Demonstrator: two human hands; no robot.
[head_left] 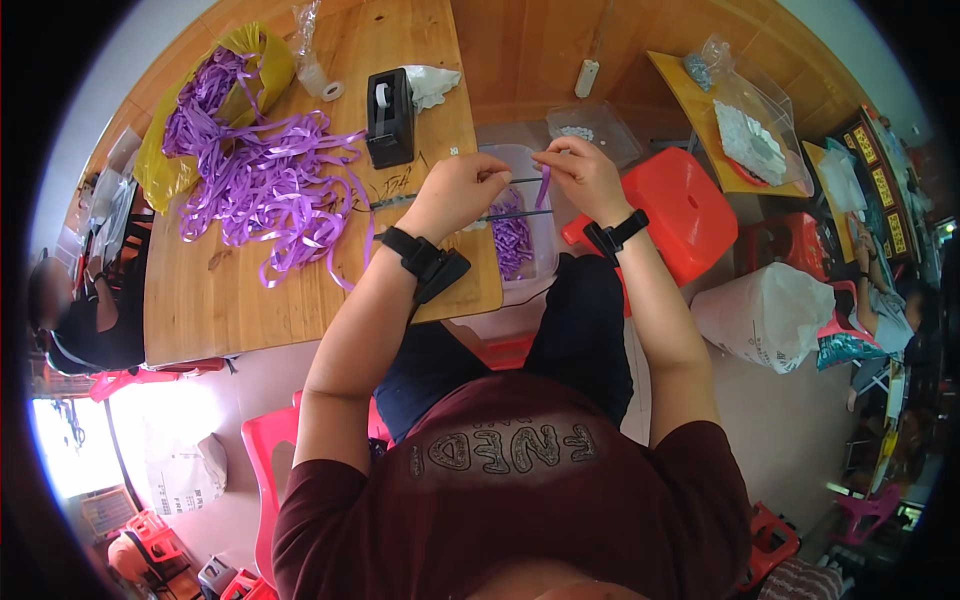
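Both my hands are raised over the table's right edge, above a clear plastic box [542,245] holding short purple ribbon pieces [513,248]. The fingertips of my right hand [585,180] pinch a short hanging piece of purple ribbon [543,188]. My left hand [462,192] is closed with thumb and fingers together; what it pinches, if anything, is hidden. Thin dark rods [520,214] reach from the table over the box, passing under my left hand. A heap of long purple ribbon [270,190] lies to the left, spilling from a yellow plastic bag [275,65].
A black tape dispenser [390,130] stands on the wooden table [240,325] beyond my left hand. To the right are a red stool [685,205] and a white sack [770,315]. A small side table [690,115] holds trays. Other people sit at far left and far right.
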